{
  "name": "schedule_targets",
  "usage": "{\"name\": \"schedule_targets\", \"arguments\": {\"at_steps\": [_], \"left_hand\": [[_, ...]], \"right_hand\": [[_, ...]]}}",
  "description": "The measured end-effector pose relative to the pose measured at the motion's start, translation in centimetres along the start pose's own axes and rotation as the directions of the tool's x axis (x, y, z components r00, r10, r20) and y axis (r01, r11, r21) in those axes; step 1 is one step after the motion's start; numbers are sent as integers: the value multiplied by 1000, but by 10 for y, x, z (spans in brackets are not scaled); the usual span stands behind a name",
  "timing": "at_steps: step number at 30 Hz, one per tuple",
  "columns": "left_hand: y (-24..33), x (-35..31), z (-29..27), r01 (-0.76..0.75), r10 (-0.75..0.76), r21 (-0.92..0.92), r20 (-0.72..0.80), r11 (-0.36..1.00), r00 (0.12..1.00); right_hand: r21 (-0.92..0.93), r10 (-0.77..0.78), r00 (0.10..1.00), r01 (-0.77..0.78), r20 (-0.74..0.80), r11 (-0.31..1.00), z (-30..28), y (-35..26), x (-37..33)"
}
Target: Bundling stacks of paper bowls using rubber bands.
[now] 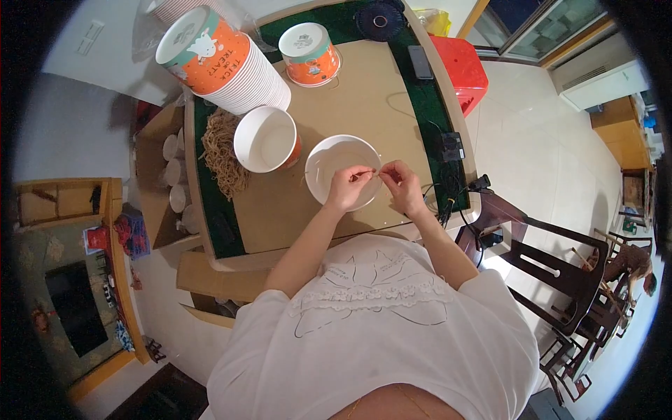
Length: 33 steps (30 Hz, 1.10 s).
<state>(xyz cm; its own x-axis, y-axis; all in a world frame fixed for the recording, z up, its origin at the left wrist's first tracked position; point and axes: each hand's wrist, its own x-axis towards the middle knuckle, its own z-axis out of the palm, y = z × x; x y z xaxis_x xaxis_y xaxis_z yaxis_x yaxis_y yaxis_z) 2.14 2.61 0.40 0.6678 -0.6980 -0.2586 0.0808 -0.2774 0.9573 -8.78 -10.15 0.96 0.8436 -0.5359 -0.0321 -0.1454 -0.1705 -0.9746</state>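
Honestly, quick notes on what's on the table right now:

left hand: left hand (348, 186) sits over the white paper bucket (329, 162), fingers pinched narrow on one end of a thin string-like strand (369, 171)
right hand: right hand (400, 183) is just beside it at the bucket's right rim, fingers pinched shut on the other end of the same strand
where the bucket is: near the front middle of the tan tabletop (378, 98), mouth facing up
what could slip: I'd guess the strand pops out of one pinch, it's so thin I can barely see it
what could tip: the bucket is only resting under the hands, so a tug sideways could skid or tilt it toward the table edge
neighbour: a second open bucket (266, 138) stands just left of it, close enough to get knocked
stack: a long stack of nested buckets (224, 59) lies on its side at the back left, orange and teal print, could roll
single printed bucket: single printed bucket (310, 53) upside down at the back, same orange and teal
strand pile: brownish tangle (222, 150) on the green border left of the buckets
cables: dark cords (448, 192) right by the right wrist, easy to snag
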Motion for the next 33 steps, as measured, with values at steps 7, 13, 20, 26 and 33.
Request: {"name": "schedule_targets", "arguments": {"at_steps": [7, 13, 20, 26, 33], "left_hand": [[6, 0, -1, -3, 1, 61, 33, 998, 999], [10, -1, -1, -23, 16, 176, 42, 984, 999], [2, 0, 1, -24, 25, 105, -5, 994, 1000], [6, -1, 2, -16, 22, 123, -52, 992, 998], [-5, 0, 1, -6, 8, 99, -15, 995, 1000]], "right_hand": [[11, -37, 999, 37, -23, 999, 2, 3, 1], [-59, -26, 999, 27, 24, 998, 0, 5, 1], [-57, -93, 996, 93, 15, 994, -2, -2, 2], [-130, -2, 1000, 5, 22, 992, -1, -14, -1], [-79, -20, 1000, 21, 20, 997, 0, -7, 0]]}}
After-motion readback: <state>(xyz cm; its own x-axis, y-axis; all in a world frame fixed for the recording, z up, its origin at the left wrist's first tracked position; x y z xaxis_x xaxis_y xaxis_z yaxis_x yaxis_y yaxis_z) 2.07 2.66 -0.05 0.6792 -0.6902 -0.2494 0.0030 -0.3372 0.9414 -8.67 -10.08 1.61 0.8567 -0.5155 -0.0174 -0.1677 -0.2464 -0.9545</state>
